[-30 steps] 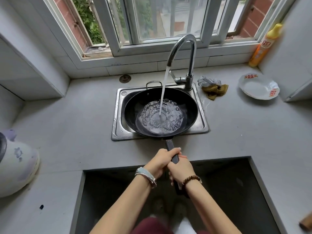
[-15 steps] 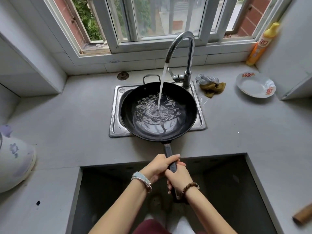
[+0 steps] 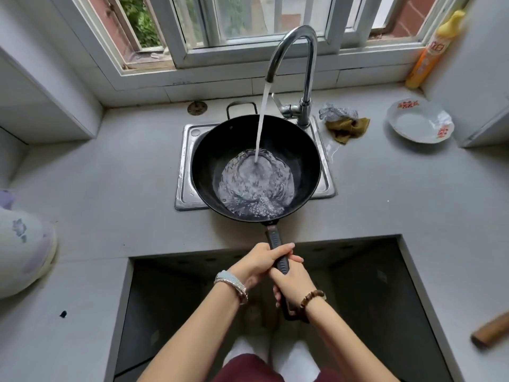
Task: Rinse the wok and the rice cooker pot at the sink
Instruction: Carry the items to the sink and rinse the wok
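A black wok point(image 3: 214, 150) sits over the small steel sink point(image 3: 184, 164), covering most of it. Water runs from the chrome faucet point(image 3: 308, 64) into the wok and pools, churning, toward its near side. The wok's long dark handle point(image 3: 273, 235) points toward me. My left hand point(image 3: 257, 261) grips the handle from the left, and my right hand point(image 3: 293, 282) grips it just behind, lower down. A white rice cooker point(image 3: 19, 244) with purple flowers stands at the left edge of the counter; its pot is not visible.
A white bowl point(image 3: 418, 125), a yellow-orange detergent bottle point(image 3: 432, 48) and a crumpled cloth with a scourer point(image 3: 344, 124) lie right of the sink. A wooden handle point(image 3: 491, 333) pokes in at lower right. A dark open recess point(image 3: 176, 304) in the counter lies below my arms.
The water pool has sloshed from the wok's middle toward the near rim. Both hands keep their grip on the handle; the wok has shifted slightly.
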`<action>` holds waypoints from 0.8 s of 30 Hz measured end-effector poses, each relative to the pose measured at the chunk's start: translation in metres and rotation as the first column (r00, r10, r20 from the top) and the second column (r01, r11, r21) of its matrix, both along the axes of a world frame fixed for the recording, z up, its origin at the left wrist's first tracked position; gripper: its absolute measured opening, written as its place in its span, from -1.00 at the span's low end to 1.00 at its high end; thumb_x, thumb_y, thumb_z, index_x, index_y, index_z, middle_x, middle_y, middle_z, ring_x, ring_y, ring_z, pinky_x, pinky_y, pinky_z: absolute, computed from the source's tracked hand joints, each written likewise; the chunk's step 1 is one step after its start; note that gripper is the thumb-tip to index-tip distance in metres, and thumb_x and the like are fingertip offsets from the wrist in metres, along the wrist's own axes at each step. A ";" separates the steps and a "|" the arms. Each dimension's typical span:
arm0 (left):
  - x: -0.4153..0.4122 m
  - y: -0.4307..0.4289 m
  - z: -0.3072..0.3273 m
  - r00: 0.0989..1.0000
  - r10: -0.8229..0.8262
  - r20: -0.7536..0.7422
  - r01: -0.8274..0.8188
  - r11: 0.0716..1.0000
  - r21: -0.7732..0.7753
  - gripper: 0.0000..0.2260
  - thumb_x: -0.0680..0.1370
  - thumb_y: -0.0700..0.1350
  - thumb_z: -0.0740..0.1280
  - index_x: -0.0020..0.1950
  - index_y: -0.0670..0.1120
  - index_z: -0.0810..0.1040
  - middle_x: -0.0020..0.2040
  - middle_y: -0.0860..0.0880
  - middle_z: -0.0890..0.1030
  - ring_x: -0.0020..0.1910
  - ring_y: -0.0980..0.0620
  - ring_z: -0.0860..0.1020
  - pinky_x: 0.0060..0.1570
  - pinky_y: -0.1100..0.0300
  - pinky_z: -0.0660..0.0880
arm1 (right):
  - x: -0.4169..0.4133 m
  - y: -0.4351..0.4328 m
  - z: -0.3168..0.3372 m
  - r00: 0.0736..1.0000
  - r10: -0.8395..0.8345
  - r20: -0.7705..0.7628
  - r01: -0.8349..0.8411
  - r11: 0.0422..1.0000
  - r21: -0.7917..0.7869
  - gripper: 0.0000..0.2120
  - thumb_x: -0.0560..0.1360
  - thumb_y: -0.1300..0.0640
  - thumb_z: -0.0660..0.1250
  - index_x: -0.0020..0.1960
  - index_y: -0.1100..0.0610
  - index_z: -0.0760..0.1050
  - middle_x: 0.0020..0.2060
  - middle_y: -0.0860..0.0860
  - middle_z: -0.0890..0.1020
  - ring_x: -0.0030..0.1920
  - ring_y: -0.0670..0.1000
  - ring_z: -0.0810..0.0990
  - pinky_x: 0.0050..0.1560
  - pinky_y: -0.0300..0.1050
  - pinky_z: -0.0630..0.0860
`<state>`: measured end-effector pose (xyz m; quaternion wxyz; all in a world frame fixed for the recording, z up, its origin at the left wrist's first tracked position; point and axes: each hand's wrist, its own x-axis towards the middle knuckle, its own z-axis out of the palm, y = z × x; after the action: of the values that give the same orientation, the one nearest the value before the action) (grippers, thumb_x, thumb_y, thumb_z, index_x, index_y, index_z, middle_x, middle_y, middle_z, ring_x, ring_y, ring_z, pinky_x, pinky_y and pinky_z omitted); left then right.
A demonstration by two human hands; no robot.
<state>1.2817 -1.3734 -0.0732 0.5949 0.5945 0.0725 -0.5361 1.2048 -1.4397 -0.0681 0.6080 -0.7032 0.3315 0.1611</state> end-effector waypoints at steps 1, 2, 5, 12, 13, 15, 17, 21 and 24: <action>0.003 -0.001 0.004 1.000 0.014 0.002 -0.014 1.000 -0.006 -0.77 0.59 -0.09 0.33 -0.04 -0.28 0.51 -0.06 -0.17 0.69 -0.40 0.04 0.64 -0.49 0.29 0.50 | 0.003 -0.001 0.005 1.000 0.000 0.005 0.000 1.000 0.010 -0.94 0.47 0.22 0.21 -0.09 0.15 0.44 -0.57 0.06 0.46 -0.63 0.00 0.44 -0.56 -0.15 0.46; 0.005 -0.001 0.009 1.000 0.028 0.003 -0.028 1.000 -0.008 -0.78 0.58 -0.08 0.33 -0.07 -0.25 0.50 -0.03 -0.19 0.69 -0.43 0.03 0.63 -0.52 0.28 0.49 | 0.007 -0.002 0.010 1.000 0.004 0.008 -0.004 1.000 0.023 -0.93 0.47 0.23 0.20 -0.08 0.18 0.45 -0.56 0.06 0.46 -0.63 0.00 0.44 -0.56 -0.16 0.45; 0.016 -0.003 0.022 0.998 0.056 0.004 -0.056 0.998 0.005 -0.79 0.59 -0.06 0.33 -0.12 -0.19 0.48 0.03 -0.22 0.66 -0.59 0.01 0.54 -0.66 0.30 0.39 | 0.021 -0.005 0.028 1.000 0.015 0.013 -0.016 0.997 0.078 -0.95 0.48 0.27 0.17 -0.10 0.22 0.41 -0.53 0.09 0.46 -0.62 -0.02 0.44 -0.56 -0.19 0.46; 0.032 -0.006 0.027 0.999 0.025 0.032 -0.027 0.998 0.061 -0.77 0.55 0.01 0.36 -0.13 -0.16 0.53 0.10 -0.24 0.65 -0.70 0.01 0.43 -0.69 0.29 0.37 | 0.037 -0.012 0.045 1.000 0.006 0.009 -0.007 0.984 0.177 -0.93 0.50 0.29 0.16 -0.04 0.26 0.40 -0.50 0.09 0.46 -0.59 -0.03 0.45 -0.53 -0.18 0.48; 0.032 -0.006 0.024 0.999 0.021 0.041 -0.024 0.998 0.064 -0.76 0.54 0.01 0.37 -0.13 -0.16 0.54 0.14 -0.27 0.63 -0.68 0.01 0.45 -0.67 0.29 0.38 | 0.036 -0.013 0.044 1.000 0.011 0.005 -0.012 0.984 0.180 -0.93 0.50 0.28 0.16 -0.05 0.26 0.40 -0.50 0.09 0.46 -0.58 -0.03 0.45 -0.52 -0.18 0.48; 0.028 -0.005 0.021 0.999 0.028 0.042 -0.031 0.998 0.057 -0.75 0.54 0.00 0.38 -0.11 -0.20 0.54 0.16 -0.31 0.61 -0.63 0.00 0.50 -0.65 0.28 0.40 | 0.031 -0.013 0.040 1.000 0.025 0.008 -0.026 0.985 0.171 -0.94 0.50 0.28 0.16 -0.07 0.24 0.40 -0.51 0.09 0.46 -0.58 -0.02 0.45 -0.52 -0.17 0.48; 0.021 -0.005 0.019 0.998 0.054 0.015 -0.055 0.998 0.036 -0.76 0.56 -0.05 0.36 -0.09 -0.24 0.52 0.10 -0.26 0.65 -0.54 0.00 0.58 -0.61 0.28 0.43 | 0.024 -0.012 0.034 0.999 0.042 0.013 -0.044 0.987 0.156 -0.94 0.51 0.28 0.16 -0.09 0.21 0.41 -0.50 0.09 0.46 -0.58 -0.02 0.45 -0.51 -0.16 0.49; 0.008 -0.002 0.008 0.999 0.048 -0.015 -0.048 0.999 0.015 -0.70 0.57 -0.08 0.35 0.04 -0.34 0.51 -0.05 -0.18 0.70 -0.33 0.00 0.66 -0.41 0.22 0.55 | 0.010 -0.009 0.019 0.998 0.060 -0.002 -0.059 0.990 0.130 -0.88 0.49 0.28 0.17 0.02 0.25 0.42 -0.50 0.10 0.46 -0.58 -0.01 0.45 -0.52 -0.13 0.50; 0.003 0.001 0.000 0.999 0.014 -0.041 -0.013 0.999 0.029 -0.70 0.57 -0.08 0.35 0.03 -0.35 0.52 -0.14 -0.12 0.72 -0.27 0.00 0.68 -0.29 0.18 0.58 | 0.002 -0.006 0.008 0.997 0.078 -0.016 -0.076 0.992 0.100 -0.84 0.48 0.29 0.15 0.05 0.23 0.40 -0.52 0.09 0.46 -0.59 0.02 0.45 -0.50 -0.09 0.52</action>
<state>1.2845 -1.3728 -0.0727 0.5881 0.5914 0.0964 -0.5432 1.2070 -1.4457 -0.0600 0.6321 -0.6828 0.3017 0.2079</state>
